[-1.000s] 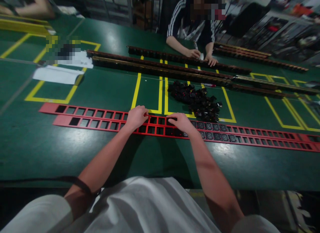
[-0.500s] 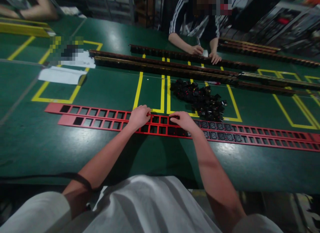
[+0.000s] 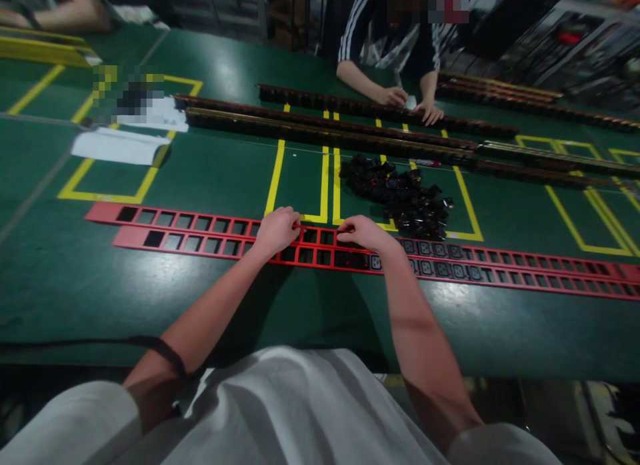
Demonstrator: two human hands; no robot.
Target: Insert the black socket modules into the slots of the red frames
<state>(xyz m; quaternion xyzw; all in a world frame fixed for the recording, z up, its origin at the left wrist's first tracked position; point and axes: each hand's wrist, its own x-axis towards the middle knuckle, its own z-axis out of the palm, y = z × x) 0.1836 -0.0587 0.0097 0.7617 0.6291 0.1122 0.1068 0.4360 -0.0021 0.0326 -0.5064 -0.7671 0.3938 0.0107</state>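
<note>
Two long red slotted rails lie side by side in front of me, the far rail (image 3: pixel 203 222) and the near rail (image 3: pixel 227 247). Several black power sockets (image 3: pixel 425 248) fill openings right of the middle; many openings at both ends show the green table. My left hand (image 3: pixel 279 230) is closed over the far rail, its fingers curled at the far edge. On the same rail, further right, my right hand (image 3: pixel 367 233) bends its thumb and fingers together at an opening. Whatever lies between those fingertips is hidden.
A heap of black sockets (image 3: pixel 395 192) lies just beyond the rails. Long dark strips (image 3: pixel 320 128) cross the table behind it. Opposite, a person's hands (image 3: pixel 427 110) hold a pen and something small and white. White papers (image 3: pixel 120 146) lie at the left, near yellow tape lines.
My right hand's thumb and fingers have drawn closer together and the hand is slightly raised at the opening. My left hand keeps its place on the far rail.
</note>
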